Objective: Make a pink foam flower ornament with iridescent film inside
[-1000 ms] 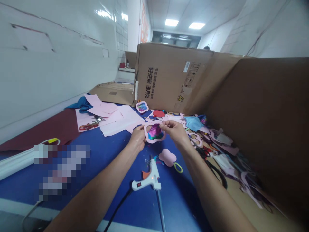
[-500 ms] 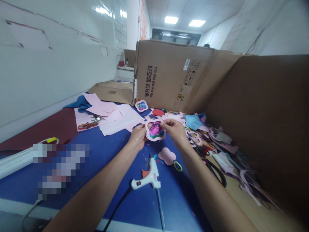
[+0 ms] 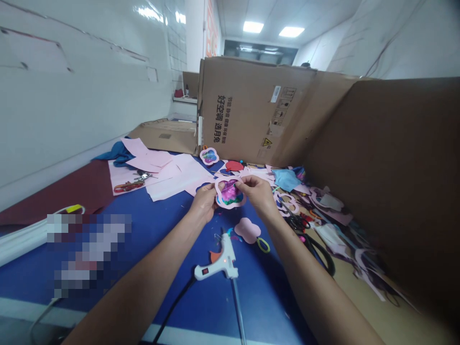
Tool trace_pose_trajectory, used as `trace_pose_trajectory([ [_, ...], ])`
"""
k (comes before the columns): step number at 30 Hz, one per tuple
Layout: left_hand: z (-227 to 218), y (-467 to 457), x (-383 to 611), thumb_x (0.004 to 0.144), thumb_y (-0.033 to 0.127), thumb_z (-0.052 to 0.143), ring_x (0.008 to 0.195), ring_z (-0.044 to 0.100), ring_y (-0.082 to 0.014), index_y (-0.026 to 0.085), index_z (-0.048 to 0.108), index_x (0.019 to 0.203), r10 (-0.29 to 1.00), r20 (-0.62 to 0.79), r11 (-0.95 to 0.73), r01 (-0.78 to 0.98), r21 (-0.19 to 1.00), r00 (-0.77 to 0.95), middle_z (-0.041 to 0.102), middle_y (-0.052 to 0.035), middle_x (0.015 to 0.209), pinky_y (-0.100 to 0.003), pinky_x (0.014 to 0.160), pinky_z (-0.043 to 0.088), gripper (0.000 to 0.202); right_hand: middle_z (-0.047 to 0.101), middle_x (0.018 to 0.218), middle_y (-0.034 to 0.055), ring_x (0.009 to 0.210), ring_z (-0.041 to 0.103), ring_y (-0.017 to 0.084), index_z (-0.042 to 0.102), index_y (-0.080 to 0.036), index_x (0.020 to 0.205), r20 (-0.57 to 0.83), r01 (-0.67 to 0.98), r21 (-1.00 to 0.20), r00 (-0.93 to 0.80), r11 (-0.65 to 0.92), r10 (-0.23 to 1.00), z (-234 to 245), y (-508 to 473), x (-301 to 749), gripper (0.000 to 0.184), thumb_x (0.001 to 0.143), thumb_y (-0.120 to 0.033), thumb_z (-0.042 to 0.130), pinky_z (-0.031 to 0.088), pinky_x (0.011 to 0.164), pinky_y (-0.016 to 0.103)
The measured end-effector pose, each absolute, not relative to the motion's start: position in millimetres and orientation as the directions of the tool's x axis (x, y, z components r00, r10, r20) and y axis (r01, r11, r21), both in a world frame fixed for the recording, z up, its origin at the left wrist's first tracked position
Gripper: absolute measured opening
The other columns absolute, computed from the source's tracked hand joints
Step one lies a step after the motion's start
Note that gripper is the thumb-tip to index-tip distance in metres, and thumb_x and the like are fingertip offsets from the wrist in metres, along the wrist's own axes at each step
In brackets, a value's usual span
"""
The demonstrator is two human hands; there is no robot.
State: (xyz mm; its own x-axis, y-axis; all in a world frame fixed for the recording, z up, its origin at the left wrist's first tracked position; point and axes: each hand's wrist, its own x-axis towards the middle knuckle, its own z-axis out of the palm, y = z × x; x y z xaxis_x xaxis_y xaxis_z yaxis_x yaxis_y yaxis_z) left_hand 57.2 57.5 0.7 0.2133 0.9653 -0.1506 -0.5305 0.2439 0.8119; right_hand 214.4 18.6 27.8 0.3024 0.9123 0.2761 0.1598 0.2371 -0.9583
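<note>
Between my two hands is a pink flower-shaped paper frame (image 3: 234,205) backed with shiny purple and green film (image 3: 230,191). My left hand (image 3: 204,203) pinches its left rim, thumb on the front. With thumb and fingertips closed, my right hand (image 3: 258,191) grips the upper right edge. Below them on the blue table lies a pink flower-shaped paper piece (image 3: 247,230) with a yellow-green loop (image 3: 263,246) beside it. A white glue gun (image 3: 220,261) with an orange trigger rests nearer me, its red light on and a glue stick sticking out of its back.
Pink paper sheets (image 3: 168,167) and keys (image 3: 143,177) lie at the back left. A similar flower frame (image 3: 209,155) sits near the cardboard box (image 3: 247,110). Scissors (image 3: 297,221) and paper scraps (image 3: 332,239) crowd the right side. A white lamp tube (image 3: 25,239) lies at left.
Both hands keep their hold on the flower frame, with hardly any movement of the fingers. The whole view has shifted slightly.
</note>
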Motion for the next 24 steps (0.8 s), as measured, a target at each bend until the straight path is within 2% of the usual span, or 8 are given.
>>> trace_pose_trajectory([
  [6,-1.8,58.6,57.3,0.067,0.021,0.095,0.058,0.069,-0.0159,0.014,0.083,0.096,0.967,-0.139,0.237,-0.543,0.806,0.215,0.080,-0.0074,0.081,-0.026,0.055,0.058,0.032,0.072,0.068,0.0039,0.059,0.063,0.018,0.074,-0.019,0.077,0.282,0.172,-0.956,0.311,0.238,0.908,27.6,17.7,213.4,0.025,0.072,-0.043,0.082,0.049,0.051,0.029],
  [11,0.6,56.5,57.0,0.066,0.023,0.095,0.056,0.067,-0.0163,0.014,0.083,0.095,0.966,-0.144,0.240,-0.530,0.813,0.216,0.079,-0.0069,0.078,-0.026,0.052,0.055,0.033,0.074,0.070,0.0050,0.064,0.066,0.018,0.075,-0.019,0.077,0.316,0.196,-0.944,0.311,0.265,0.896,28.0,18.3,214.4,0.025,0.073,-0.042,0.082,0.053,0.060,0.031],
  [16,2.8,54.6,58.1,0.069,0.025,0.096,0.057,0.066,-0.0152,0.014,0.082,0.096,0.962,-0.144,0.249,-0.532,0.809,0.230,0.079,-0.0064,0.079,-0.026,0.055,0.056,0.033,0.074,0.072,0.0052,0.063,0.066,0.019,0.076,-0.019,0.078,0.323,0.225,-0.939,0.305,0.262,0.896,29.2,16.9,215.5,0.027,0.075,-0.045,0.083,0.053,0.063,0.032],
  [18,3.8,55.1,58.6,0.073,0.031,0.095,0.059,0.067,-0.0156,0.013,0.081,0.098,0.961,-0.149,0.257,-0.545,0.798,0.234,0.079,-0.0067,0.081,-0.026,0.057,0.057,0.033,0.074,0.072,0.0054,0.063,0.065,0.020,0.076,-0.019,0.079,0.326,0.229,-0.937,0.308,0.263,0.894,29.2,16.6,215.6,0.026,0.075,-0.044,0.083,0.053,0.062,0.032],
  [22,6.4,57.4,57.5,0.090,0.056,0.080,0.066,0.073,-0.0195,0.013,0.079,0.107,0.947,-0.214,0.316,-0.577,0.753,0.238,0.081,-0.0110,0.088,-0.029,0.060,0.059,0.046,0.074,0.071,0.0053,0.064,0.065,0.019,0.075,-0.019,0.077,0.343,0.230,-0.932,0.314,0.279,0.886,28.1,17.6,215.7,0.026,0.075,-0.043,0.083,0.052,0.062,0.032],
  [24,6.5,57.9,56.1,0.090,0.062,0.077,0.071,0.076,-0.0224,0.013,0.079,0.110,0.936,-0.215,0.341,-0.558,0.757,0.280,0.082,-0.0141,0.091,-0.030,0.062,0.060,0.053,0.074,0.071,0.0054,0.064,0.066,0.019,0.075,-0.019,0.077,0.349,0.232,-0.930,0.321,0.284,0.880,27.6,18.2,215.8,0.026,0.075,-0.044,0.082,0.052,0.064,0.032],
])
